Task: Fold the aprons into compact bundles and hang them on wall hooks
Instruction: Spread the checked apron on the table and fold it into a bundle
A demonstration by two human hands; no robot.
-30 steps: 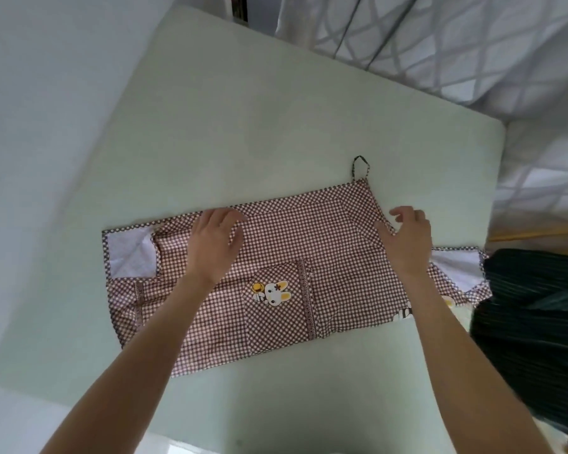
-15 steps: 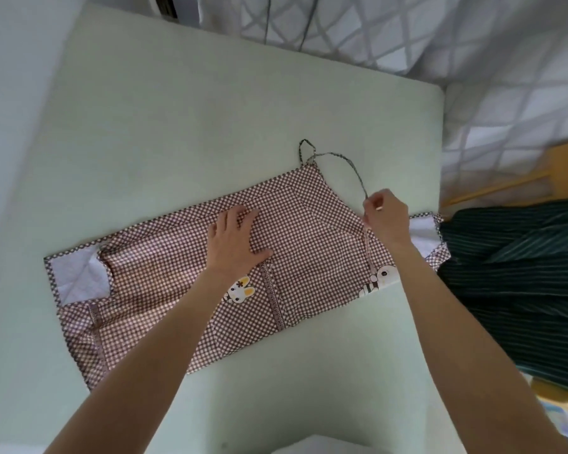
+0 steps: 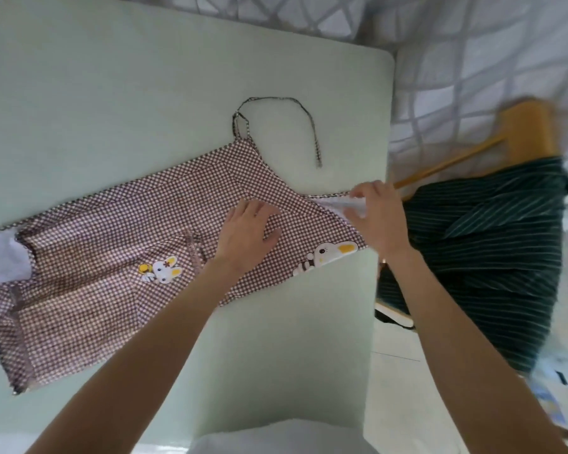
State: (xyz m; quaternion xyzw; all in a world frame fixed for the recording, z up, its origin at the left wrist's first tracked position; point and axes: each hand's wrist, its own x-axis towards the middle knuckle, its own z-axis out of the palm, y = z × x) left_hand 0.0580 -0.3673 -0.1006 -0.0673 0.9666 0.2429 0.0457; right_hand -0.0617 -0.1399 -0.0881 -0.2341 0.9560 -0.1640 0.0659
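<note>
The checked apron (image 3: pixel 119 244) lies flat across the counter (image 3: pixel 145 93), its strap (image 3: pixel 303 116) looped toward the far edge. The left hand (image 3: pixel 248 229) presses flat on it; the right hand (image 3: pixel 379 217) pinches its white corner at the right edge.

This looks like a room in a home. A pale green worktop (image 3: pixel 145 77) with rounded corners carries a checked apron with cartoon rabbit patches (image 3: pixel 112 240). Past its far edge hangs a sheer curtain with a crossing-line pattern (image 3: pixel 472 54). Off its right edge a wooden chair (image 3: pixel 528 126) holds dark striped fabric (image 3: pixel 488 257), above a pale tiled floor (image 3: pixel 397 371).
</note>
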